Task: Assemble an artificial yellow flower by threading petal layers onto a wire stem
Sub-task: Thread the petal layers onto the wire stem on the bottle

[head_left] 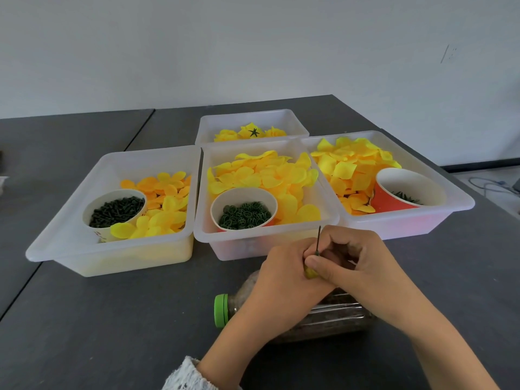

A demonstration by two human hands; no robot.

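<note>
Soft, even daylight fills the scene, casting only faint shadows under the white bins (112,249) (wide-angle bending shows at the edges); the whole picture is slightly soft.

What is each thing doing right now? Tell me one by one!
Left hand: holds something yellow.
Right hand: pinches the stem.
Wire stem: upright, held between both hands.
Bottle: lying on its side, green cap on.
Ring cup: upright.
Red cup: tipped over in its tray.
Back tray: holds finished flowers.
</note>
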